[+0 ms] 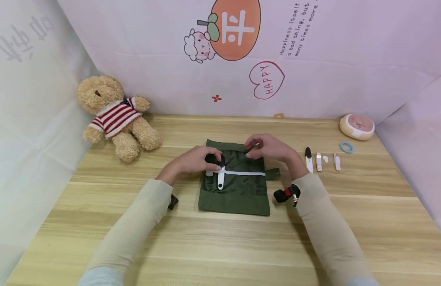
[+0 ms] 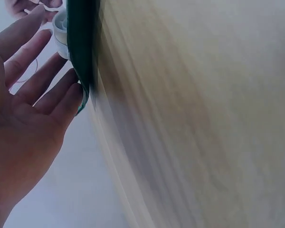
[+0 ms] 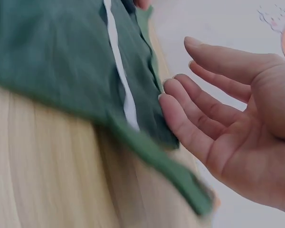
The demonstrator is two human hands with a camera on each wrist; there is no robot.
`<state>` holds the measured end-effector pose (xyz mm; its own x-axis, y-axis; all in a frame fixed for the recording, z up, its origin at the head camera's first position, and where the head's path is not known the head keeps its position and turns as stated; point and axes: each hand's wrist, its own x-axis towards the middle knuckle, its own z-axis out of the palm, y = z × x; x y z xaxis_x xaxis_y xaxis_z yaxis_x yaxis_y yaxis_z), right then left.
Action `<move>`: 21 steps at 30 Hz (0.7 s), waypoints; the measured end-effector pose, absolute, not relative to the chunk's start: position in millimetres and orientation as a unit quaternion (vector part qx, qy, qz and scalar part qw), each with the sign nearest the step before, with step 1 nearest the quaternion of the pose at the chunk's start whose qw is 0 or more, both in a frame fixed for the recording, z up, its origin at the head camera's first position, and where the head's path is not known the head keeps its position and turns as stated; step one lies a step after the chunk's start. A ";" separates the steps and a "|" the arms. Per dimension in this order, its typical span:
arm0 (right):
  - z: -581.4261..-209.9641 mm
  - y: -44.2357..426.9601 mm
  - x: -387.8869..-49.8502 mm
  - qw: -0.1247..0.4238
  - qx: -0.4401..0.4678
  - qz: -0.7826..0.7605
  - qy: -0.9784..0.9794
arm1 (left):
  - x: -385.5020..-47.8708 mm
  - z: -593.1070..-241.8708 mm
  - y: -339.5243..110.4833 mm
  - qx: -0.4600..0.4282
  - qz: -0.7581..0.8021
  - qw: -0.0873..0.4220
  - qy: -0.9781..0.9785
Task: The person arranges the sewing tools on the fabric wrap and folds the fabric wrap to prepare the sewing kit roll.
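A dark green cloth roll-up pouch [image 1: 241, 202] lies unfolded on the table, a white elastic band [image 1: 245, 173] across its middle and a short snap strap [image 1: 273, 174] at its right side. Under the band at the left sits a slim white tool with a black top [image 1: 220, 180]; its exact kind is unclear. My left hand [image 1: 195, 159] is over the pouch's left part, thumb and forefinger beside the tool's black top. In the left wrist view its fingers look loosely extended. At the pouch's upper right, my right hand [image 3: 237, 109] has relaxed, slightly bent fingers beside the cloth edge, holding nothing.
Right of the pouch lie another black-and-white tool [image 1: 309, 159], two small pinkish-white items [image 1: 318, 162], a small white piece [image 1: 325, 159] and a blue ring [image 1: 347, 147]. A round beige-and-pink case [image 1: 357, 126] stands back right. A teddy bear [image 1: 116, 117] sits back left.
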<state>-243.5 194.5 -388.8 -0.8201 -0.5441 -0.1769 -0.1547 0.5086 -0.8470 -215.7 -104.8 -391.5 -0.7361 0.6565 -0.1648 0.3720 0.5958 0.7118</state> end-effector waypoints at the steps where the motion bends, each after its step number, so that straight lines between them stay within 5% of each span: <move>1: -388.6 201.6 -242.5 0.208 -0.208 -0.447 0.845 | -215.8 -391.1 -103.7 0.299 0.337 0.207 0.869; 21: -378.3 317.3 -219.8 0.121 -0.102 -0.411 0.898 | -223.3 -399.2 -94.4 0.360 0.266 0.205 0.870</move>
<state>-219.8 317.3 -378.3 -0.9502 -0.2818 -0.1332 -0.0831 0.6409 -0.7631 -223.3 -94.4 -399.2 -0.6568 0.7357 -0.1655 0.5173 0.5993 0.6109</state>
